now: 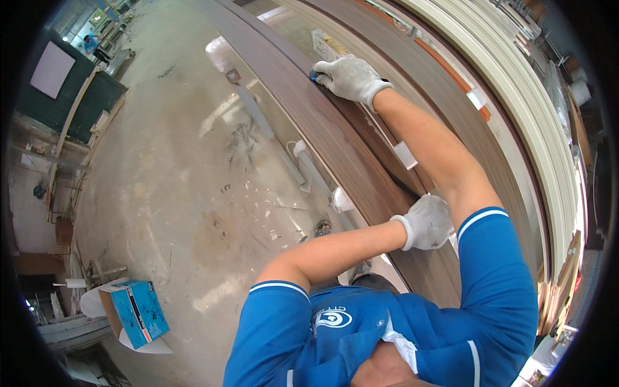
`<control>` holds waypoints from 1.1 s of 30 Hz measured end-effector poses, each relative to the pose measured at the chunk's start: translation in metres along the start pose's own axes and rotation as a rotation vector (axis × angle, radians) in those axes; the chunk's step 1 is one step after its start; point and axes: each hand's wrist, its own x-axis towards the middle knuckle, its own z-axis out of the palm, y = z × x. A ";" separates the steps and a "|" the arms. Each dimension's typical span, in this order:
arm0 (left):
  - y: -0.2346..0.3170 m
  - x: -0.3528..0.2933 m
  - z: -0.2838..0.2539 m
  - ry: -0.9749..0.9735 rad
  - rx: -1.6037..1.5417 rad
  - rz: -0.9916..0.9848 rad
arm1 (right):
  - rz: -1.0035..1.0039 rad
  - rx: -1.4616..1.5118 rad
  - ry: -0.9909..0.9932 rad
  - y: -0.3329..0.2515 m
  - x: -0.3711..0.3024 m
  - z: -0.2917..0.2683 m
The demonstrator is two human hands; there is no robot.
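Both of my hands wear grey-white work gloves. My right hand (351,79) is stretched far out over a long brown wood-grain frame (303,116). Its fingers are closed around a small blue object (314,75), mostly hidden by the glove, against the groove in the frame. Nearer to my body, my left hand (429,222) is curled at the frame's inner edge. A thin black strip (403,186) runs along the groove into the left hand's fingers, which are closed on it. A white block (405,155) sits against the frame between the hands.
More brown profiles (451,109) and a stack of pale profiles (490,71) lie to the right. Grey metal supports (267,126) with white wrapping stand under the frame's left side. A blue box (138,313) rests on the concrete floor (167,193). Another person (92,45) is far off, upper left.
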 end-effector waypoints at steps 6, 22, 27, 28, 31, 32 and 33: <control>-0.002 0.006 0.000 -0.185 0.050 -0.035 | -0.055 0.021 0.037 0.007 -0.136 -0.013; 0.125 0.033 0.096 -0.320 0.012 0.006 | -0.032 0.086 -0.059 0.005 -0.223 -0.039; 0.162 0.032 0.133 -0.282 0.048 0.056 | -0.009 0.023 -0.101 0.004 -0.224 -0.039; 0.165 0.030 0.136 -0.284 0.047 0.070 | -0.014 0.019 -0.091 0.005 -0.225 -0.037; 0.165 0.030 0.136 -0.327 0.047 0.175 | -0.077 0.008 -0.034 0.005 -0.238 -0.032; 0.167 0.030 0.136 -0.315 0.037 0.182 | -0.138 -0.007 -0.004 0.006 -0.245 -0.033; 0.165 0.031 0.135 -0.305 0.030 0.186 | -0.143 -0.041 -0.030 0.007 -0.254 -0.034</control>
